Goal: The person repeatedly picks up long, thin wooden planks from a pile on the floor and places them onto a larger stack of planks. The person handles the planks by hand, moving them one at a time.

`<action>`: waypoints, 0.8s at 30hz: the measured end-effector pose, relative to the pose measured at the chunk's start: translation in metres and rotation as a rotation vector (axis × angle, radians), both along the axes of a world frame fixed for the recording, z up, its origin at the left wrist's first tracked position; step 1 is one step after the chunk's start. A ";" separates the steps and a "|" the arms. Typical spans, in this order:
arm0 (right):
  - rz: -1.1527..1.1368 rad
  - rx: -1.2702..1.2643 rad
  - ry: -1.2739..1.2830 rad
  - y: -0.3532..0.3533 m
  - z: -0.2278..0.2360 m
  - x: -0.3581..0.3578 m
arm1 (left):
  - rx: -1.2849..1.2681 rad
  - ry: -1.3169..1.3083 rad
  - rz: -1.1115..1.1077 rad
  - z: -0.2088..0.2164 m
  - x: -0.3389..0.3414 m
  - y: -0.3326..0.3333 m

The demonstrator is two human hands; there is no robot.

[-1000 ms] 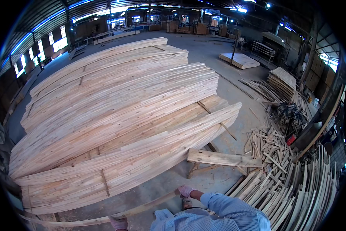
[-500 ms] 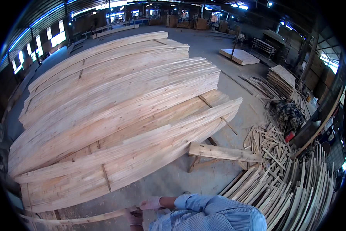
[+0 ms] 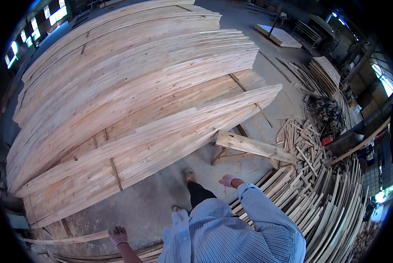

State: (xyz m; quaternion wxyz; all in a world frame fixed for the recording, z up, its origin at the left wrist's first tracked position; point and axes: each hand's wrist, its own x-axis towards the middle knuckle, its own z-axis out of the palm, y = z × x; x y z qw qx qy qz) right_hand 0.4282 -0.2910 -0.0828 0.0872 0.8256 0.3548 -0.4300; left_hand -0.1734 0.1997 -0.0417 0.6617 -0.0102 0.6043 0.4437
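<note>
My left hand (image 3: 118, 236), in a pale pink work glove, is at the right end of a long thin wooden strip (image 3: 74, 239) and appears to grip it. The strip runs left, low along the near side of the board stack. My right hand (image 3: 231, 180), gloved alike, is held out over the floor with its fingers loosely bent and nothing visible in them. It is nearest to the end of a pile of thin strips (image 3: 275, 184). In front of me lies a large stack of pale jointed wood boards (image 3: 139, 92), with a narrow dark stick (image 3: 116, 174) across the near boards.
A low wooden bench (image 3: 255, 145) stands right of the stack. Beyond it are a heap of short offcuts (image 3: 303, 144) and a red container (image 3: 327, 140). More strips (image 3: 148, 253) lie low by my left arm. A flat panel pile (image 3: 279, 36) stands farther back.
My hands have come apart: the left went left with the strip's end, the right swung up and right, off the strip. The view tilted down, bringing my leg and feet into sight.
</note>
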 end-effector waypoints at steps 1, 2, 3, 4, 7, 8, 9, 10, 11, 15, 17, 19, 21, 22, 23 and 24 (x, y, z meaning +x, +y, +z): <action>-0.196 -0.009 0.135 0.005 -0.009 0.010 | -0.033 0.036 0.034 0.000 0.004 0.002; -0.308 0.007 0.113 0.013 -0.016 0.022 | -0.054 0.076 0.077 -0.001 0.011 0.002; -0.417 0.023 0.092 0.020 -0.021 0.031 | -0.085 0.064 0.057 -0.001 0.019 -0.001; -0.544 0.032 0.092 0.031 -0.025 0.042 | -0.104 0.060 0.045 -0.001 0.029 -0.007; -0.202 0.103 -0.082 0.102 -0.034 0.095 | 0.002 -0.237 -0.185 -0.002 0.066 -0.040; -0.165 0.170 -0.091 0.126 -0.030 0.113 | 0.024 -0.328 -0.226 0.005 0.071 -0.057; -0.121 0.186 -0.107 0.153 -0.022 0.134 | -0.097 -0.192 -0.153 0.007 0.087 -0.067; -0.084 0.143 -0.126 0.186 -0.013 0.153 | -0.248 -0.052 -0.029 0.006 0.106 -0.080; -0.128 0.180 -0.164 0.214 0.000 0.169 | -0.241 -0.162 -0.063 0.012 0.116 -0.093; 0.004 0.353 -0.473 0.329 0.049 0.223 | -0.262 -0.192 -0.083 0.024 0.158 -0.133; 0.127 0.373 -0.572 0.372 0.063 0.245 | -0.228 -0.306 -0.087 0.028 0.173 -0.147; 0.208 0.418 -0.684 0.401 0.067 0.258 | -0.169 -0.423 -0.039 0.030 0.187 -0.159; 0.233 0.395 -0.693 0.421 0.069 0.270 | -0.189 -0.375 -0.020 0.029 0.202 -0.169; 0.214 0.269 -0.612 0.428 0.070 0.280 | -0.238 -0.277 0.012 0.029 0.210 -0.171; 0.227 0.298 -0.643 0.432 0.069 0.282 | -0.288 -0.184 0.043 0.026 0.219 -0.174; 0.266 0.327 -0.607 0.435 0.069 0.285 | -0.339 -0.092 0.072 0.025 0.228 -0.177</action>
